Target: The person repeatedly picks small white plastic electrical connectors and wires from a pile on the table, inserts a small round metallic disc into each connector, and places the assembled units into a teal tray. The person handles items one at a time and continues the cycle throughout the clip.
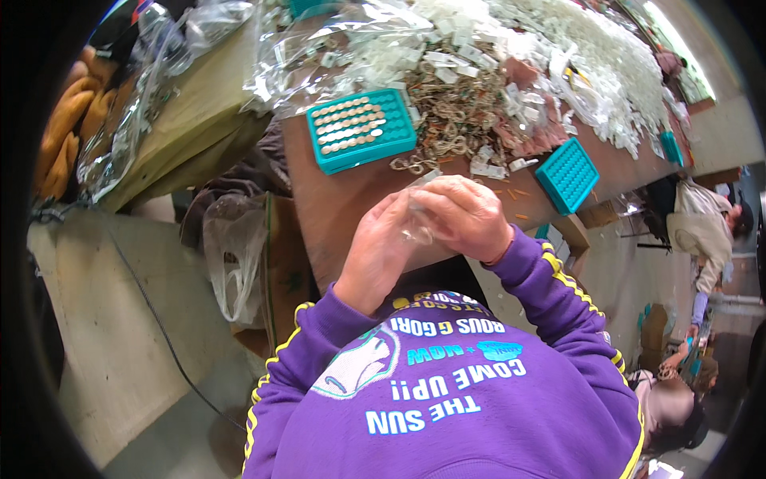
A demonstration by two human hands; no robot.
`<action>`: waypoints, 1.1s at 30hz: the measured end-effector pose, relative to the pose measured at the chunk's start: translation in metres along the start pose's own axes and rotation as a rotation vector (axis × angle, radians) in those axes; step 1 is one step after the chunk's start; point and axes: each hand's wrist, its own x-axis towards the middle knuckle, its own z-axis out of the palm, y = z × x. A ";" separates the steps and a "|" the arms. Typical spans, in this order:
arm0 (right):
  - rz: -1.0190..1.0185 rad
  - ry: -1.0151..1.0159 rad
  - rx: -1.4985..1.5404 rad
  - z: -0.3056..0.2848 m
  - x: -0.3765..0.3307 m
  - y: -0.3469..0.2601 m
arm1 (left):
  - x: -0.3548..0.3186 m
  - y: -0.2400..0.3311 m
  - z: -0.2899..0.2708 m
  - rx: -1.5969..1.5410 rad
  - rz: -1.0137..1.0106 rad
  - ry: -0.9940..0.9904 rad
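Close together over the table's near edge, my left hand (381,243) and my right hand (467,214) meet with fingers closed. Between them shows a small, translucent, blurred piece (416,231); its kind is not clear. Beyond my left hand sits a teal tray (399,120) with rows of round, pale-gold discs in part of its pockets. A tangled heap of tan cords (451,112) lies just beyond my hands, with one loose coil (415,164) nearest them. Right of my right hand is another teal tray (568,176), tilted, with no discs visible.
The brown tabletop (335,215) carries a large pile of clear plastic pieces (598,80) at the back. Clear plastic sheeting (279,72) lies at the far left, near orange gloves (76,120). A plastic bag (235,247) hangs at left. Two people (702,227) are at far right.
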 end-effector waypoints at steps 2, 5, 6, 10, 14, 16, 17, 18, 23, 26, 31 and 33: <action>0.023 0.031 -0.018 0.002 -0.005 0.000 | 0.000 -0.003 -0.001 -0.003 -0.028 0.002; 0.062 0.121 -0.049 0.009 -0.012 -0.003 | 0.003 -0.006 -0.002 -0.068 -0.071 0.060; 0.120 0.123 -0.028 0.011 -0.014 -0.006 | 0.005 -0.007 -0.002 -0.082 -0.068 0.058; 0.525 0.198 0.085 0.007 -0.031 -0.025 | 0.012 -0.007 -0.007 -0.088 0.036 0.026; 0.676 0.143 -0.072 -0.029 -0.062 -0.017 | 0.021 -0.005 -0.016 0.003 0.204 0.047; 0.736 0.117 -0.147 -0.051 -0.074 -0.001 | 0.024 -0.005 -0.021 0.034 0.240 0.041; 0.756 0.100 -0.189 -0.062 -0.078 0.010 | 0.025 -0.006 -0.023 0.034 0.264 0.052; 0.811 0.136 -0.178 -0.070 -0.081 0.022 | 0.024 -0.006 -0.025 0.040 0.266 0.052; 0.647 0.034 -0.520 -0.103 -0.076 0.098 | 0.024 -0.005 -0.027 0.000 0.251 0.028; 0.657 -0.077 -0.552 -0.098 -0.073 0.140 | 0.024 -0.004 -0.026 -0.008 0.256 0.055; 0.706 -0.287 -0.704 -0.081 -0.076 0.174 | 0.024 -0.002 -0.025 -0.036 0.292 0.069; 0.730 -0.205 -0.598 -0.084 -0.076 0.178 | 0.025 -0.001 -0.026 -0.045 0.302 0.068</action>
